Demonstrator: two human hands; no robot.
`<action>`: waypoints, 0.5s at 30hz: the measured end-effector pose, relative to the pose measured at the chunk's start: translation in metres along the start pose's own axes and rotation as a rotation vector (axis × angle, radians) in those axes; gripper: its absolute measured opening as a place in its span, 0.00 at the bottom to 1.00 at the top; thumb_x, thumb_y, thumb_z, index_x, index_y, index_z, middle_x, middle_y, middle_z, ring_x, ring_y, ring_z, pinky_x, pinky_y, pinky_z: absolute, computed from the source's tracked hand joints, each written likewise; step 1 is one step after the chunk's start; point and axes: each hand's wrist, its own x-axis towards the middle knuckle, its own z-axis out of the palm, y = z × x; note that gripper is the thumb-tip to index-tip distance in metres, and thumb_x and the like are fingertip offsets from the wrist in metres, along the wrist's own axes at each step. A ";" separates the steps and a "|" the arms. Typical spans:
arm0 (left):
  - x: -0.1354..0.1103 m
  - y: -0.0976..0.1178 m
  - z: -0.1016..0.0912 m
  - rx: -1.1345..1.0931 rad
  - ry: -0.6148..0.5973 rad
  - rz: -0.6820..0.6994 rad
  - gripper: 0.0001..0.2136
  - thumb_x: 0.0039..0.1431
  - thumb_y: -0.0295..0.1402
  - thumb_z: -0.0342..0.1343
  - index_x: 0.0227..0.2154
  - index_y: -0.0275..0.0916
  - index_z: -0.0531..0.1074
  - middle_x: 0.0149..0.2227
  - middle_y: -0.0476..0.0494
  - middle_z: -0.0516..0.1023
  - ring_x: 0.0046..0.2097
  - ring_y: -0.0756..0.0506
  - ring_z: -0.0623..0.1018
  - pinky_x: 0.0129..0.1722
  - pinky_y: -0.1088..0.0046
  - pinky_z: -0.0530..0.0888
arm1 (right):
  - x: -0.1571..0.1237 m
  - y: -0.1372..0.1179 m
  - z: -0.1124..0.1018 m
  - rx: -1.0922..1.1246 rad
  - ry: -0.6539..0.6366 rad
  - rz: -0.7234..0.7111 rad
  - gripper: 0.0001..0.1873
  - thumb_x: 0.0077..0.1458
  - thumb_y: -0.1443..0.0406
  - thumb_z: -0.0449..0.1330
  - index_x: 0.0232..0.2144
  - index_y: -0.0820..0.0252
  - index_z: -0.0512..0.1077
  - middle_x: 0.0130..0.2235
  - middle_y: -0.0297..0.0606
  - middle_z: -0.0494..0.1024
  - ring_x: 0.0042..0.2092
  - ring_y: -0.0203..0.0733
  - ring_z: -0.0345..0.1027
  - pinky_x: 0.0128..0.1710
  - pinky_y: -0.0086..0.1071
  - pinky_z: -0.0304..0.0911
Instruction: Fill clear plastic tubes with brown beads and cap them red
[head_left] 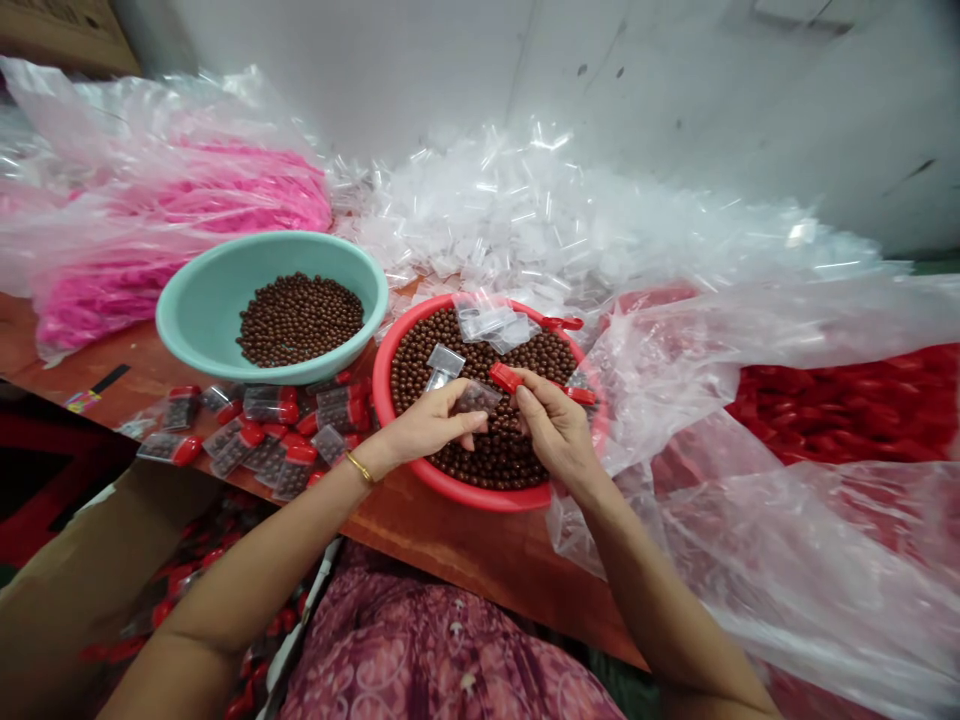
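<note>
A red bowl (450,482) full of small brown balls sits at the table's front edge. Over it, my left hand (431,425) pinches a small clear packet (480,398) holding brown balls. My right hand (551,420) is closed on a red clip (508,377) at the packet's top. Another empty clear bag (444,362) and more bags (491,325) lie on the balls. A gold bangle circles my left wrist.
A teal bowl (202,310) with brown balls stands left of the red one. Several filled packets with red tops (255,430) lie before it. Heaps of clear bags (540,220) at the back, pink items in plastic (187,215) left, red clips in plastic (840,400) right.
</note>
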 end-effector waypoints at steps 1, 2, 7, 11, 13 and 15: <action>0.000 0.000 0.000 0.016 0.003 0.007 0.13 0.52 0.38 0.56 0.35 0.35 0.64 0.29 0.52 0.68 0.23 0.56 0.68 0.25 0.78 0.67 | 0.000 -0.002 0.000 -0.009 -0.014 -0.021 0.19 0.62 0.59 0.47 0.50 0.57 0.70 0.38 0.39 0.76 0.38 0.38 0.70 0.39 0.33 0.67; -0.001 -0.001 0.001 0.031 0.006 0.014 0.13 0.52 0.38 0.56 0.35 0.35 0.64 0.29 0.53 0.67 0.23 0.56 0.67 0.25 0.78 0.66 | 0.000 -0.003 0.000 -0.023 -0.032 -0.050 0.18 0.62 0.60 0.48 0.50 0.57 0.70 0.39 0.39 0.76 0.39 0.38 0.70 0.40 0.33 0.67; -0.004 -0.001 0.002 0.145 0.038 0.049 0.10 0.55 0.38 0.52 0.34 0.36 0.63 0.26 0.54 0.64 0.24 0.55 0.65 0.24 0.77 0.64 | -0.002 -0.003 0.001 -0.169 -0.040 -0.215 0.18 0.62 0.64 0.48 0.52 0.57 0.69 0.35 0.38 0.76 0.38 0.37 0.71 0.40 0.31 0.66; -0.005 0.000 0.002 0.292 0.114 0.150 0.09 0.53 0.35 0.53 0.34 0.35 0.67 0.29 0.51 0.68 0.30 0.52 0.66 0.31 0.76 0.66 | -0.004 0.000 -0.001 -0.309 -0.065 -0.335 0.19 0.61 0.66 0.49 0.53 0.58 0.68 0.31 0.37 0.73 0.31 0.35 0.69 0.32 0.28 0.66; -0.006 0.001 0.002 0.321 0.114 0.186 0.09 0.52 0.36 0.54 0.33 0.35 0.68 0.30 0.50 0.69 0.32 0.51 0.67 0.33 0.75 0.67 | -0.005 0.000 -0.003 -0.316 -0.108 -0.403 0.20 0.61 0.67 0.49 0.55 0.58 0.66 0.32 0.38 0.74 0.31 0.35 0.70 0.31 0.28 0.67; -0.006 0.002 0.002 0.329 0.113 0.190 0.10 0.51 0.37 0.55 0.32 0.35 0.68 0.30 0.50 0.70 0.32 0.51 0.67 0.34 0.75 0.67 | -0.006 -0.002 -0.004 -0.280 -0.137 -0.464 0.21 0.61 0.68 0.49 0.57 0.58 0.64 0.34 0.39 0.76 0.35 0.36 0.72 0.34 0.28 0.68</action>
